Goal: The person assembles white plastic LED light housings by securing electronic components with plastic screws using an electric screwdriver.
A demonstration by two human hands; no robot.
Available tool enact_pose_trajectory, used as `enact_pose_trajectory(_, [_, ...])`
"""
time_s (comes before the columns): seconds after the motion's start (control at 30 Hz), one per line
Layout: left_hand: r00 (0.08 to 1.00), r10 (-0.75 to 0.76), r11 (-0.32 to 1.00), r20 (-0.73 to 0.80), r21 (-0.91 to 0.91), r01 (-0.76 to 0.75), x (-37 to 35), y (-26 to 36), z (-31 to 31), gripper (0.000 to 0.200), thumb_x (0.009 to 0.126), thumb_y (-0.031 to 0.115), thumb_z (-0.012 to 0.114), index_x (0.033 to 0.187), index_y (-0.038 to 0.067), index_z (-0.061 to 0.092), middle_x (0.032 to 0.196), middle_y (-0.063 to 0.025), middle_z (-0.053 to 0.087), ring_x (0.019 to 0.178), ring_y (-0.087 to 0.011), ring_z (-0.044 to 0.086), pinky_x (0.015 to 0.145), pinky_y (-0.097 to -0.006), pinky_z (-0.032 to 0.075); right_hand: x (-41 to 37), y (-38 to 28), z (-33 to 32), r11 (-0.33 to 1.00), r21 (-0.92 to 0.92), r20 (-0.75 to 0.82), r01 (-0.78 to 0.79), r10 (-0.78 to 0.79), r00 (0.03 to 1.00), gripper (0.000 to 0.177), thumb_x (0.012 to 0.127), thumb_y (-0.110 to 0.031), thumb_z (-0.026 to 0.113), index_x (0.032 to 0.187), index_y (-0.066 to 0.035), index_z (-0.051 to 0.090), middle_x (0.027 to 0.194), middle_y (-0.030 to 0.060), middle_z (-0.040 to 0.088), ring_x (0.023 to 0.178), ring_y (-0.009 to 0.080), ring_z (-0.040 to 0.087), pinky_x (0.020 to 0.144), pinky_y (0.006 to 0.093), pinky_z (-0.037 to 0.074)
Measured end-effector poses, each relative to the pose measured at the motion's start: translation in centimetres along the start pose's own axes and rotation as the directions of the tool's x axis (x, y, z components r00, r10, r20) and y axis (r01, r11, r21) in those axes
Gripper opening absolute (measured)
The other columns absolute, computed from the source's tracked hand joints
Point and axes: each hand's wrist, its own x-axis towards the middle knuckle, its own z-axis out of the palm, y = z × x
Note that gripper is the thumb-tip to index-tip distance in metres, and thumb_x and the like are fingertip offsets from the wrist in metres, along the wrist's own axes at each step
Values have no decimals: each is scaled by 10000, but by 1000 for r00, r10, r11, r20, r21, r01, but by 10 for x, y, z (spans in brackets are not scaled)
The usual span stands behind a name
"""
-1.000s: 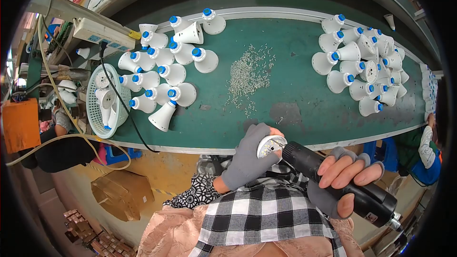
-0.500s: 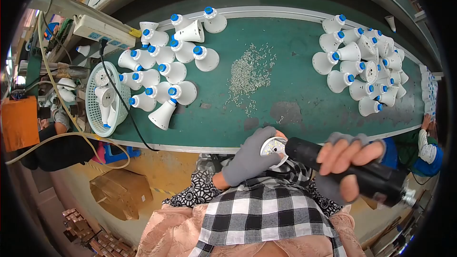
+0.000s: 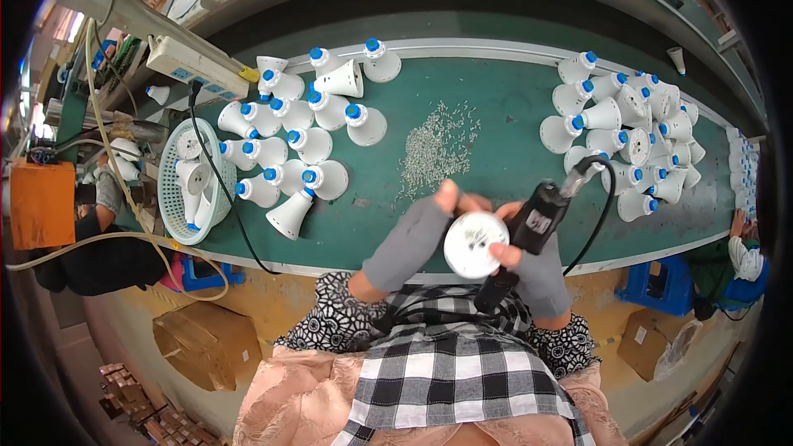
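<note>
A round white disc-faced lamp housing [image 3: 472, 246] is held above my lap at the table's front edge, its face towards me. My right hand [image 3: 537, 268], in a grey fingerless glove, presses its thumb on the disc. That same hand grips a black electric screwdriver [image 3: 537, 219], its cord end pointing up and away. My left hand [image 3: 417, 235], also gloved, is at the upper left of the housing. Its fingertips are drawn together and slightly blurred; what they hold, if anything, is hidden. A pile of tiny screws [image 3: 434, 153] lies just beyond.
White lamp housings with blue caps stand at the left [image 3: 310, 144] and the right [image 3: 601, 114]. A pale green basket [image 3: 169, 211] holds more housings. A black cable [image 3: 223, 177] hangs over the left table edge. Other people sit at both far sides.
The screwdriver has swung from pointing at the housing to upright, cord end away from me. My right thumb now lies on the housing. My left hand has moved up towards the screws.
</note>
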Motion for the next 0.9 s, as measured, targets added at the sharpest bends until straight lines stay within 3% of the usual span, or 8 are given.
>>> enact_pose_trajectory(0.1, [973, 184, 979, -142, -66, -195, 12, -23, 15, 529, 1005, 422, 432, 1334, 9, 473, 1437, -95, 400, 1230, -164, 488, 1016, -310, 419, 7, 4, 6, 981, 135, -195, 142, -114, 974, 452, 757, -88, 725, 1152, 17, 531, 880, 81, 632, 654, 117, 611, 601, 237, 507])
enact_pose_trajectory(0.2, [957, 100, 995, -273, 16, -99, 5, -1, 50, 530, 924, 312, 588, 1339, 7, 463, 1407, -90, 440, 1190, -152, 511, 992, -306, 432, 8, 12, 18, 960, 142, -219, 240, -206, 954, 431, 772, -79, 709, 1151, 7, 524, 866, 82, 628, 650, 131, 610, 592, 252, 497])
enact_pose_trajectory(0.33, [943, -220, 872, -249, -484, 75, 7, -15, 33, 477, 868, 280, 659, 1260, 50, 517, 1224, -77, 563, 1101, -159, 558, 905, -302, 479, -3, 13, 10, 956, 195, -95, 217, -202, 975, 326, 794, -46, 676, 1076, -12, 517, 843, 83, 615, 666, 160, 604, 613, 282, 483])
enact_pose_trajectory(0.4, [940, -255, 795, -227, -602, 71, -1, -11, 22, 366, 867, 265, 646, 1165, 73, 555, 1114, -77, 581, 1080, -197, 570, 820, -332, 519, -7, 0, -1, 873, 216, -146, 437, -414, 899, 250, 808, -45, 605, 1020, -44, 472, 764, 70, 549, 680, 209, 570, 669, 331, 465])
enact_pose_trajectory(0.47, [952, -246, 741, -179, -668, 66, -9, -11, 6, 332, 870, 260, 639, 1134, 74, 563, 1085, -78, 581, 1072, -212, 572, 774, -342, 531, -5, -14, -17, 654, 301, -209, 694, -665, 717, 214, 842, -94, 573, 1018, -68, 455, 776, 55, 507, 658, 203, 523, 669, 352, 440])
enact_pose_trajectory(0.53, [948, -243, 787, -205, -614, 69, -19, -10, 0, 352, 830, 258, 658, 1110, 66, 565, 1060, -85, 575, 1039, -220, 570, 748, -343, 533, -2, -19, -26, 595, 125, -306, 794, -737, 602, 189, 860, -97, 554, 1021, -74, 457, 765, 45, 498, 663, 190, 512, 674, 345, 431])
enact_pose_trajectory(0.73, [897, -212, 971, -388, -187, 149, -39, -6, 7, 346, 757, 242, 673, 1025, 33, 606, 928, -58, 609, 834, -126, 585, 733, -276, 487, 10, 6, -34, 623, 155, -375, 766, -680, 629, 163, 881, -82, 534, 1030, -75, 467, 750, 43, 500, 658, 175, 511, 690, 339, 425])
enact_pose_trajectory(0.9, [874, -238, 966, -423, -194, 170, -46, -15, 9, 329, 787, 183, 669, 1072, 35, 595, 920, -36, 621, 822, -100, 592, 739, -243, 482, 17, 12, -33, 629, 111, -430, 769, -667, 608, 169, 880, -82, 539, 1038, -72, 480, 748, 45, 509, 642, 176, 509, 679, 342, 428])
